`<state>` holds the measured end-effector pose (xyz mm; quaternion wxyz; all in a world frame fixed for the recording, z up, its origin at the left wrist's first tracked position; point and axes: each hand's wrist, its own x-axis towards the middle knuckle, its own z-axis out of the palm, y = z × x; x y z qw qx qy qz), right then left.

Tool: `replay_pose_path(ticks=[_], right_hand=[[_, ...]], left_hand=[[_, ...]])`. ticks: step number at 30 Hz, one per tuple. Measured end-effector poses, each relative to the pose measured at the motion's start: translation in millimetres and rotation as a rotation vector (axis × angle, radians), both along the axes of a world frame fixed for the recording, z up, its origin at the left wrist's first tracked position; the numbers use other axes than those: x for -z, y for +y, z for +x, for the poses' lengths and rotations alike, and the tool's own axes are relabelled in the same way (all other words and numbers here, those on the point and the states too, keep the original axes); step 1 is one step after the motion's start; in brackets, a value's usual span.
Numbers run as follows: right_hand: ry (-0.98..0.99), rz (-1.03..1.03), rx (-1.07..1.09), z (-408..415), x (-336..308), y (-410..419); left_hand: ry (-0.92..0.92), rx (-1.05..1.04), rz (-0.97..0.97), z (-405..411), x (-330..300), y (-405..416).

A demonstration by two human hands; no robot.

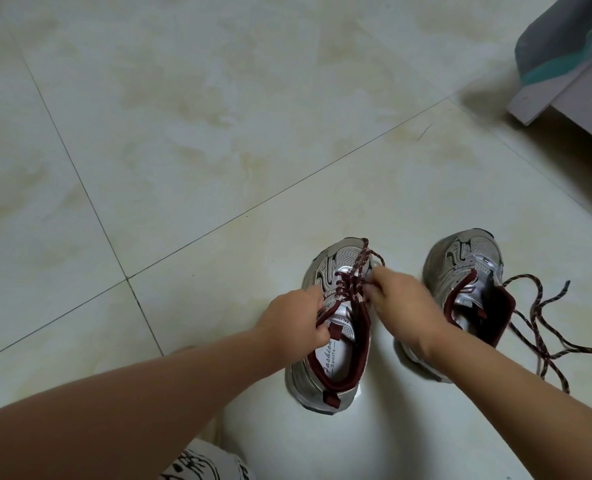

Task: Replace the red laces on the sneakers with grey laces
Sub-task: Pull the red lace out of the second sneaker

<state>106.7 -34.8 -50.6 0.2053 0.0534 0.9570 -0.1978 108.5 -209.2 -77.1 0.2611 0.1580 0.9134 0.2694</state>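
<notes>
- Patterned cloth (197, 462) at the bottom edge lies nearest the lens, with both bare forearms reaching out over it toward the shoes on the tiled floor (183, 133).
- Head view, left hand (296, 318): curled closed on the near-left edge of the collar of the left sneaker (334, 327), steadying it; which parts it pinches is hidden under the knuckles.
- Head view, right hand (400, 299): fingertips pressed together on the red lace (360, 268) at the eyelet rows, with a loop of lace rising just beyond the pinch, toward the toe.
- From that pinch, the laced rows run away toward the toe and back toward the tongue; the shoe's long axis points away from the person, heel nearest.
- The right sneaker (467, 289) stands just to the right of the right hand, its loose lace (547, 323) trailing further right over the floor.
- No grey laces show anywhere in view.
- Judging from this, unlacing of the left sneaker is in hand, and the next pull should go up and away along the shoe, by the right hand, which is the nearer to the crossings.
- A grey piece of furniture (571, 74) sits well apart, far right.
</notes>
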Motion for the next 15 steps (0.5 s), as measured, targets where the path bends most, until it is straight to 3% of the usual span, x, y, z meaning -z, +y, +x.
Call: replay_pose_path(ticks=[2,3,5,7,9,10,13,15], right_hand=[[0.201,0.381,-0.250,-5,-4,7],[0.252,0.437,-0.272,-6,-6,8],[0.151,0.245,-0.042,-5,-8,7],[-0.217,-0.186,0.250,-4,-9,1],[-0.379,-0.420,0.323,0,-8,-4],[-0.318,-0.378,0.281,0,-7,-2],[0.133,0.151,0.091,-10,-9,12],[0.289,0.243,0.078,-12,-13,17]], left_hand=[[-0.003,-0.004,0.002,0,0,0],[-0.004,-0.007,0.002,0,0,0],[-0.002,-0.010,0.001,0,0,-1],[-0.002,-0.014,-0.004,-1,0,-1],[-0.003,-0.019,-0.007,-1,0,0],[-0.003,-0.018,-0.006,-1,0,1],[0.004,-0.013,-0.006,-1,0,0],[0.005,-0.014,-0.010,0,0,0]])
